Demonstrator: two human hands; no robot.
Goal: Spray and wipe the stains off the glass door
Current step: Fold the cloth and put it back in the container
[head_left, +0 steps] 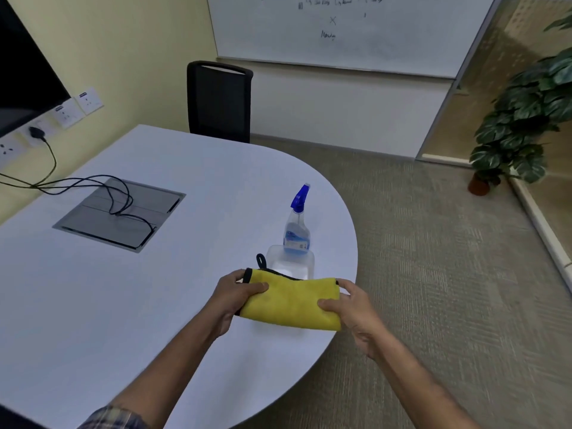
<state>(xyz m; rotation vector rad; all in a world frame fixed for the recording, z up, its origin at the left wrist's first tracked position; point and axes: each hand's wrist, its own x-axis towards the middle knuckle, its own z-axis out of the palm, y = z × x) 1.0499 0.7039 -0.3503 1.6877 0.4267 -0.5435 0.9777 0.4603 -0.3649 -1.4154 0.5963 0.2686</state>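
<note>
Now I grip the folded yellow cloth (291, 301) with my left hand (235, 297) and right hand (353, 311), both closed on its ends; I should keep it folded flat, then take the spray bottle (297, 226).

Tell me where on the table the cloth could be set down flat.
Bare tabletop lies between the cable hatch and the left hand. It is crowded by the spray bottle and clear container behind the yellow cloth.

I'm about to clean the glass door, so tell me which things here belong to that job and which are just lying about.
For the job:
- yellow cloth, held by the left hand and right hand
- spray bottle

Lying about:
- clear plastic container
- black cable
- office chair
- potted plant
- whiteboard
</note>
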